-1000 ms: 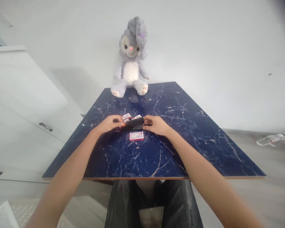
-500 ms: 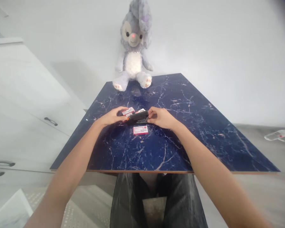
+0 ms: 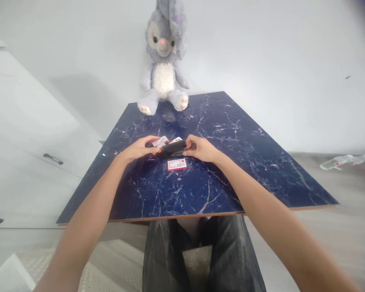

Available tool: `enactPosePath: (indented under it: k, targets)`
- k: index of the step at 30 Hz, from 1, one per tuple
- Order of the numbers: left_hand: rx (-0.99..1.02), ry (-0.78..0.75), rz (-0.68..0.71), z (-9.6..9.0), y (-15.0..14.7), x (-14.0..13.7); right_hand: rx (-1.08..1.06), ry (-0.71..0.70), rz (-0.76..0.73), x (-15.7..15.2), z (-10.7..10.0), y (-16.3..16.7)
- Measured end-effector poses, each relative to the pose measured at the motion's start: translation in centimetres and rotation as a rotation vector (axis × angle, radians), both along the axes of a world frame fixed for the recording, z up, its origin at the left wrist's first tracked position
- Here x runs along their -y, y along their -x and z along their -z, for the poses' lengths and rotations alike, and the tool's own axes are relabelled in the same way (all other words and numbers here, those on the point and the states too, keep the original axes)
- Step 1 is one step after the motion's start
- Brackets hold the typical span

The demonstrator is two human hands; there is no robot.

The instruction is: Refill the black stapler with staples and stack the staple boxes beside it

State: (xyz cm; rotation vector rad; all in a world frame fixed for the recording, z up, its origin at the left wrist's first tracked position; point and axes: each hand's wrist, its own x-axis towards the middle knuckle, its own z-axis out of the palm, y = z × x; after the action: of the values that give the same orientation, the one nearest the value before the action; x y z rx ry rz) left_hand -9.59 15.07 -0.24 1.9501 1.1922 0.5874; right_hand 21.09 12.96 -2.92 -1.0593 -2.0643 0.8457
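Head view: the left hand and right hand hold opposite ends of a black stapler, mid-tabletop; handling appears under way, release not yet made. A red-and-white box lies just nearer.

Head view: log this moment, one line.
left hand: at orange end of black stapler | right hand: at its other end | front box: lying apart on blue table
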Motion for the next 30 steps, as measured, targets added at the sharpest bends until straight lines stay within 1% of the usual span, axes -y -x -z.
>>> enactPosePath:
  k: [3, 6, 9, 12, 14, 16, 18, 20, 21, 23, 25, 27, 29, 30]
  targets:
    - [-0.023, 0.008, -0.003, -0.1, 0.1, -0.1, 0.011, -0.019, -0.037, -0.4, -0.2, -0.3]
    - [-0.029, 0.044, -0.003, -0.1, 0.2, -0.4, 0.019, -0.048, -0.029, -0.7, -0.2, -1.2]
    - [-0.018, 0.101, 0.01, -0.1, 0.2, -0.6, -0.025, -0.012, -0.037, -1.1, 0.2, -2.3]
    - [-0.036, 0.072, -0.027, 0.1, 0.4, -0.5, -0.016, 0.021, -0.046, -1.5, 0.3, -3.6]
    - [-0.059, 0.021, -0.059, 0.4, 0.6, -0.4, 0.068, -0.02, 0.004, -1.6, -0.1, -4.5]
    - [-0.094, -0.038, -0.078, 0.8, 0.8, -0.2, 0.173, -0.111, 0.081, -1.3, -1.0, -5.2]
    - [-0.128, -0.118, -0.09, 1.2, 0.9, 0.0, 0.217, -0.216, 0.141, -0.5, -2.3, -5.4]
    - [-0.123, -0.212, -0.116, 1.7, 0.7, 0.0, 0.182, -0.265, 0.151, 0.8, -3.5, -4.6]
    - [-0.096, -0.251, -0.138, 2.0, 0.6, 0.0, 0.165, -0.251, 0.102, 1.5, -4.0, -3.9]
    - [-0.018, -0.294, -0.194, 2.3, 0.2, 0.0, 0.2, -0.214, -0.049, 2.9, -4.4, -2.1]
    - [0.041, -0.326, -0.259, 2.4, -0.2, 0.0, 0.287, -0.21, -0.155, 4.0, -4.3, -0.2]
    - [0.039, -0.393, -0.307, 2.5, -0.4, 0.1, 0.346, -0.211, -0.184, 4.7, -3.9, 1.1]
    - [-0.031, -0.466, -0.31, 2.6, -0.4, 0.1, 0.376, -0.2, -0.187, 4.9, -3.6, 1.7]
    - [-0.088, -0.489, -0.284, 2.7, -0.3, 0.0, 0.381, -0.194, -0.187, 4.9, -3.6, 1.7]
